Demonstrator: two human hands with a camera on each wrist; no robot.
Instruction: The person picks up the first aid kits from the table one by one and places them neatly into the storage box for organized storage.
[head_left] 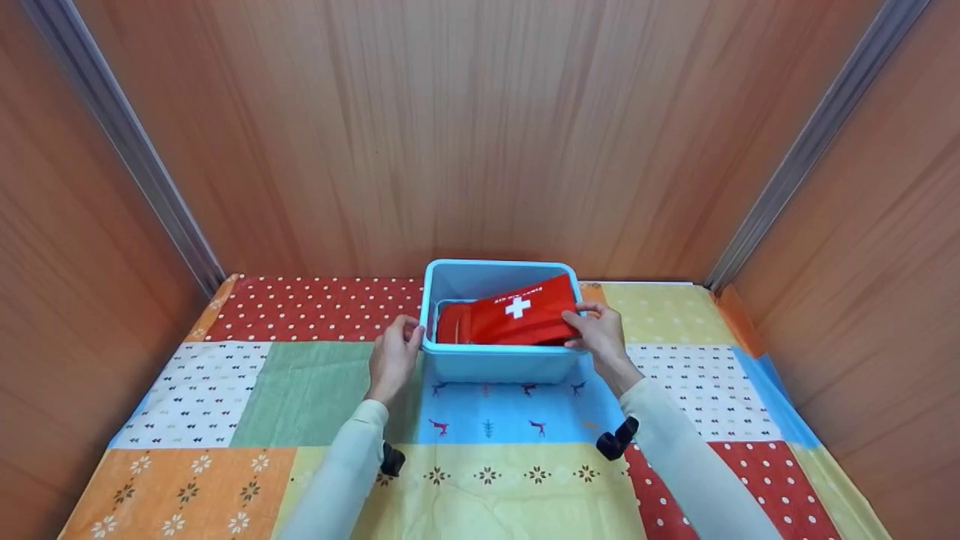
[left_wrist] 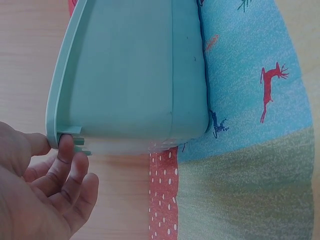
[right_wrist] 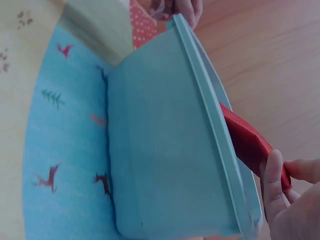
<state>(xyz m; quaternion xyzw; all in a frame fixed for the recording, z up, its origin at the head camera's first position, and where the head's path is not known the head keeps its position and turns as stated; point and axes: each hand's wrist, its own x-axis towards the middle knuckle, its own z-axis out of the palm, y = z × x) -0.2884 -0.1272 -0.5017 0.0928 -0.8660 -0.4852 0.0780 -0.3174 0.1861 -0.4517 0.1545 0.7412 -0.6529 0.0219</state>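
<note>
A light-blue plastic bin (head_left: pixel 504 366) stands against the back panel. Inside it lies a red first aid pouch (head_left: pixel 487 321) with a white cross, tilted so that its right end sits higher, at the rim. My right hand (head_left: pixel 602 337) pinches that right end between thumb and fingers, as the right wrist view also shows on the red pouch (right_wrist: pixel 245 134). At the bin's left front corner, my left hand (head_left: pixel 394 358) grips the rim, thumb on top and fingertips beneath, seen closely in the left wrist view on the bin (left_wrist: pixel 125 70). The bin's floor is hidden under the pouch.
A patchwork-print cloth (head_left: pixel 315 397) covers the table. Wood-grain panels (head_left: pixel 495 135) rise behind and on both sides, with grey metal strips (head_left: pixel 127 135) at the corners. A black strap piece (head_left: pixel 619 439) hangs at the right wrist and another (head_left: pixel 391 459) at the left.
</note>
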